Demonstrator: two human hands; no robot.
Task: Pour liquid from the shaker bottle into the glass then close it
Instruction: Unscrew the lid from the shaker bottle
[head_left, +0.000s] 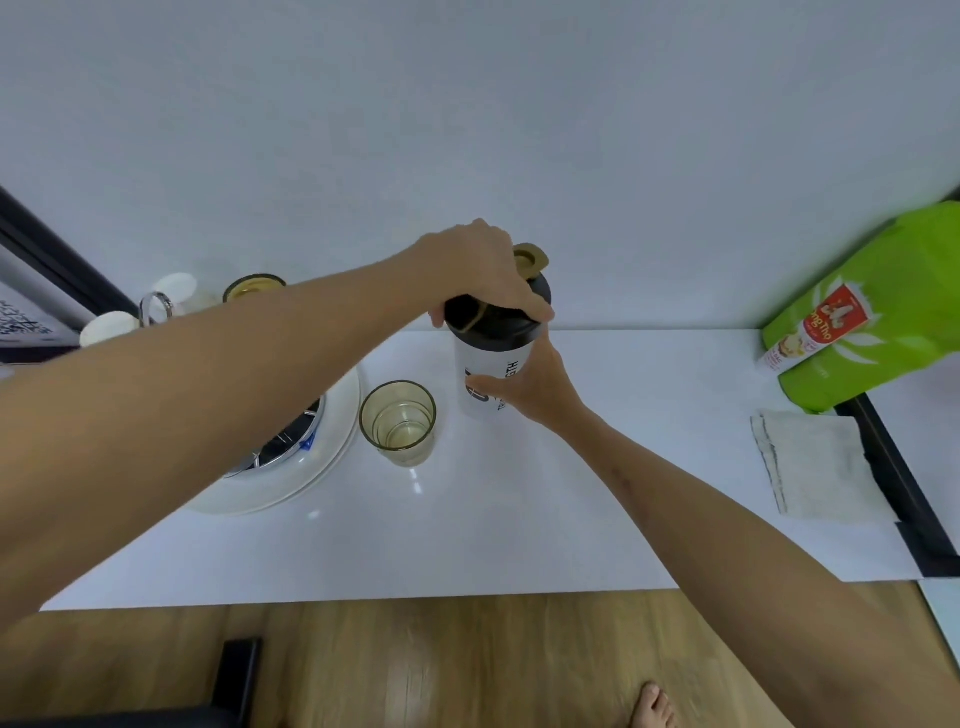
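A white shaker bottle (488, 374) with black lettering stands upright on the white table near the wall. Its black lid (467, 317) has a gold flip cap (530, 258) standing open at the back. My left hand (480, 270) lies on top of the lid, fingers wrapped over its front rim. My right hand (530, 387) grips the bottle's body from the right. To the bottle's left stands a clear glass (399, 422) with a dark rim and a little pale liquid at the bottom.
A white plate (311, 467) holding a metal object lies left of the glass, partly under my left arm. Small jars and a cup (253, 288) stand behind it. A green bag (872, 312) and a folded cloth (810, 462) lie at the right. The table's front edge runs above the wooden floor.
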